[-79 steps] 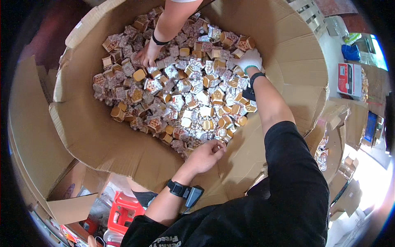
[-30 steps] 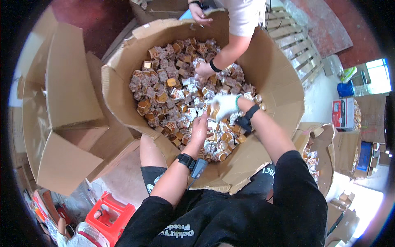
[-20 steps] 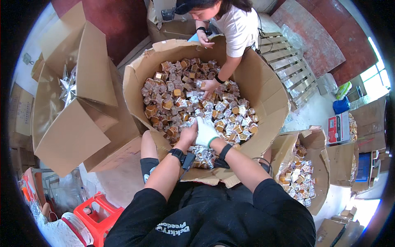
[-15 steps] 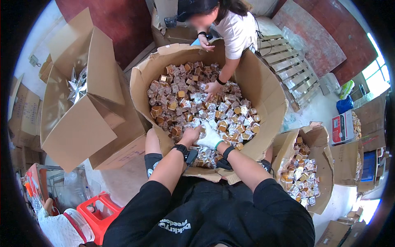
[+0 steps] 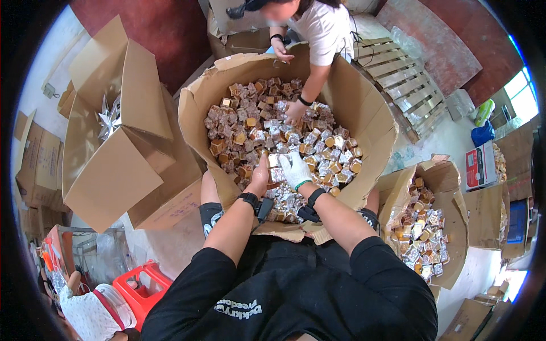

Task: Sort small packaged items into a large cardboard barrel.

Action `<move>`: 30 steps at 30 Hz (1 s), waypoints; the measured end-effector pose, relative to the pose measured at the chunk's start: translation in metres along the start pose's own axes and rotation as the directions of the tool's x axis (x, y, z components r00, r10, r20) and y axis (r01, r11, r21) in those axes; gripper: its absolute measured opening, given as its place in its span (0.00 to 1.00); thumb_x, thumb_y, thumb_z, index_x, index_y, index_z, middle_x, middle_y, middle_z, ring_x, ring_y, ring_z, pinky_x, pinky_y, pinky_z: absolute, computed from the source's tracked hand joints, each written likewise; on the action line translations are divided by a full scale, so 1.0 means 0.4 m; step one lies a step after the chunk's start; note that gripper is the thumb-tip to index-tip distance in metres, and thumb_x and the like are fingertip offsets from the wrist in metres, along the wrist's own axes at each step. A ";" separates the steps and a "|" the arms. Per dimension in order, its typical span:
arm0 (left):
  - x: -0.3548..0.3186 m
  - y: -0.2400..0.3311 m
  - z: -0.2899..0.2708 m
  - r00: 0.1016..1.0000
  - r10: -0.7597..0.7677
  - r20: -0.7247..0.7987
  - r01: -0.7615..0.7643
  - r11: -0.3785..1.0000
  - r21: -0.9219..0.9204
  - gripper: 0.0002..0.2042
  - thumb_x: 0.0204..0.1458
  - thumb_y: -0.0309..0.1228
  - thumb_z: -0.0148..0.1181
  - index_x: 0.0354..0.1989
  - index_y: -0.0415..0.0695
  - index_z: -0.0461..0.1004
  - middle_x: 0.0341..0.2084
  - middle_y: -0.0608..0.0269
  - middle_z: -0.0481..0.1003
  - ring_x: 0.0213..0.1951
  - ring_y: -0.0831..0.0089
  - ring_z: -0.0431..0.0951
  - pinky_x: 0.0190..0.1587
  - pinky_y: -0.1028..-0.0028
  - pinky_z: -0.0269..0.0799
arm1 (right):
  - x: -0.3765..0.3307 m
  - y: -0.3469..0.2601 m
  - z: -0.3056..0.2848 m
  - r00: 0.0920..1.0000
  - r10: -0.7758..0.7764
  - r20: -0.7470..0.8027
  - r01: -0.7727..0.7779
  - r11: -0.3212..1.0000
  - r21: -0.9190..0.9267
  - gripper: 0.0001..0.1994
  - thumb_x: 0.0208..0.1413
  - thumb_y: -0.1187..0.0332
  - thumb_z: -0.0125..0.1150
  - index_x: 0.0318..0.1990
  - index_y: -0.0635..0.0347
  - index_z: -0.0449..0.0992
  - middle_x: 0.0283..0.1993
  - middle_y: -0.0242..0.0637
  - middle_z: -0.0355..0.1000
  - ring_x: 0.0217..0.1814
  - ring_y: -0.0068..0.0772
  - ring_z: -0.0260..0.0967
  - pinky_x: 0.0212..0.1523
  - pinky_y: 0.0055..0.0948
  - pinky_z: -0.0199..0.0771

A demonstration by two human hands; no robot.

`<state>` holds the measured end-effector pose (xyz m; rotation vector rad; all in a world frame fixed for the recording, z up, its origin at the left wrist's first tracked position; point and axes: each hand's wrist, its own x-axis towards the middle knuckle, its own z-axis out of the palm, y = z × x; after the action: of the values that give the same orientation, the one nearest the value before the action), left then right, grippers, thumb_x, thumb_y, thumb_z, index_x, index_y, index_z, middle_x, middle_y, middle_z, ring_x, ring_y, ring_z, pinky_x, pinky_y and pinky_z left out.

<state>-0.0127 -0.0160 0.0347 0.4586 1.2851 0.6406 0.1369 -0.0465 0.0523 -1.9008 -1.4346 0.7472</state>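
A big round-walled cardboard box (image 5: 372, 133) holds a heap of small faceted silver-and-gold pieces (image 5: 338, 162), many of them looking wrapped in clear film. Inside it, my bare left hand (image 5: 261, 175) stands edge-on with its fingers straight and apart from the palm. My right hand (image 5: 297, 172), in a white glove, has its fingers stretched over the heap. Between the two hands lie several silver pieces (image 5: 277, 175); whether either hand grips one is not visible. Across the box, a co-worker's hand (image 5: 296, 112) reaches into the same heap.
An open carton (image 5: 108, 182) with silver star shapes (image 5: 109, 120) stands at left. At right is a smaller box (image 5: 455, 221) of similar pieces. A wooden pallet (image 5: 401, 79) lies behind. A red plastic stool (image 5: 145, 290) sits at lower left, by another person (image 5: 88, 307).
My hands have drawn apart from being close together, and the fingers have straightened. Silver pieces now show between them. The co-worker's lower hand stays in the heap.
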 end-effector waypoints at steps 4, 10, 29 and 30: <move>0.014 -0.003 0.000 0.996 -0.054 -0.072 0.054 0.999 -0.003 0.32 0.57 0.65 0.43 0.43 0.45 0.73 0.34 0.62 0.75 0.35 0.66 0.75 0.35 0.60 0.76 | -0.003 -0.040 -0.019 0.977 -0.210 0.032 0.212 0.970 -0.118 0.19 0.61 0.51 0.55 0.45 0.59 0.71 0.42 0.56 0.74 0.46 0.61 0.71 0.44 0.47 0.71; 0.000 -0.006 0.073 0.722 0.670 -0.172 -0.549 0.706 0.448 0.30 0.63 0.53 0.42 0.30 0.32 0.72 0.25 0.47 0.74 0.30 0.57 0.72 0.40 0.60 0.66 | 0.007 -0.049 0.004 0.932 -0.070 -0.356 0.127 0.982 0.138 0.20 0.67 0.54 0.47 0.42 0.66 0.70 0.39 0.59 0.71 0.44 0.59 0.70 0.45 0.44 0.68; -0.018 0.015 0.088 0.983 -0.104 -0.153 0.129 0.978 0.166 0.28 0.58 0.58 0.36 0.41 0.46 0.72 0.26 0.62 0.73 0.26 0.65 0.71 0.28 0.61 0.67 | 0.106 0.148 0.069 0.999 0.037 -0.017 -0.039 0.986 -0.163 0.20 0.63 0.58 0.40 0.37 0.67 0.74 0.37 0.62 0.73 0.41 0.68 0.70 0.40 0.55 0.70; -0.013 0.016 0.101 0.984 -0.112 -0.138 0.136 0.974 0.181 0.28 0.58 0.58 0.36 0.41 0.46 0.72 0.26 0.62 0.73 0.26 0.65 0.71 0.28 0.61 0.67 | 0.112 0.188 0.068 0.998 -0.008 -0.061 -0.006 0.974 -0.226 0.18 0.62 0.60 0.41 0.37 0.66 0.74 0.38 0.61 0.73 0.42 0.68 0.70 0.41 0.56 0.70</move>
<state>0.0247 -0.0131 0.0521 0.4953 1.4913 0.4495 0.1730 -0.0146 -0.0256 -2.0744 -1.5357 0.5377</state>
